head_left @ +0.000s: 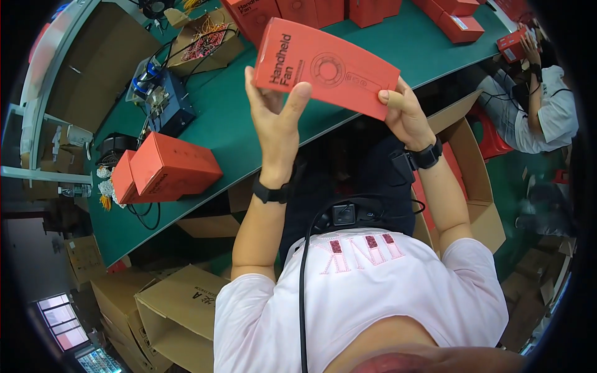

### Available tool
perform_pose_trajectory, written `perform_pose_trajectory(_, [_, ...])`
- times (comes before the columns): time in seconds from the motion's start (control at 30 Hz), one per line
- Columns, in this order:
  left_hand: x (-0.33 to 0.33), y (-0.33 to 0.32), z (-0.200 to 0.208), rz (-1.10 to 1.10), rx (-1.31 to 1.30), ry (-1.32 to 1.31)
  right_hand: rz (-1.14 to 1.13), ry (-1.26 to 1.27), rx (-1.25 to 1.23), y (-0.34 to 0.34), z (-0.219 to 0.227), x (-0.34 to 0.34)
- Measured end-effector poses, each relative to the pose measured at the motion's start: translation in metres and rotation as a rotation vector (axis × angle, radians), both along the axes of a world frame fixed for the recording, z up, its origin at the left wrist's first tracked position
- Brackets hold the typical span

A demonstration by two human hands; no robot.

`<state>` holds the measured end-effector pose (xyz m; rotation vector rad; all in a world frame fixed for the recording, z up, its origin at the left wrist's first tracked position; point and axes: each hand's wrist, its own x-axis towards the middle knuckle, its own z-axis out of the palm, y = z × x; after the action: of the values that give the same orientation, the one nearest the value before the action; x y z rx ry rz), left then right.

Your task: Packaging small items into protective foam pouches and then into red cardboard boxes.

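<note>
Leftmost, we had brown cartons (186,295) below the level of the green table (224,118), which bore two red boxes (177,165) and a blue machine (174,102). Over its near edge, our left hand (273,127) and right hand (407,117) were closed on opposite ends of a printed red box (329,71). Rightward stood an open carton (477,171); a co-worker (550,112) sat beyond.

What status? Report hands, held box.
Left hand and right hand gripping red box, opposite ends. Box held up. More red boxes beyond, on green table.
</note>
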<state>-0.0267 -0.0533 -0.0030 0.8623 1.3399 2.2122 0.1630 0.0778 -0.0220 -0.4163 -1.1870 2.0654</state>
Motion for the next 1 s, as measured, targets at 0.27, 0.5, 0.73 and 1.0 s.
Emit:
perform_pose_trajectory(0.27, [0.001, -0.005, 0.026, -0.156, 0.225, 0.008, 0.112, -0.025, 0.069, -0.012, 0.007, -0.008])
perform_pose_trajectory(0.5, [-0.042, -0.047, 0.006, 0.328, -0.049, 0.961, -0.222, -0.380, 0.608, -0.028, 0.049, -0.010])
perform_pose_trajectory(0.73, [-0.001, -0.035, -0.002, 0.196, -0.025, 1.015, -0.291, -0.755, 1.437, -0.064, 0.085, -0.060])
perform_pose_trajectory(1.0, [-0.036, -0.025, 0.006, -0.137, 0.005, 0.444, -0.053, -0.647, 1.423, -0.005, 0.119, -0.030])
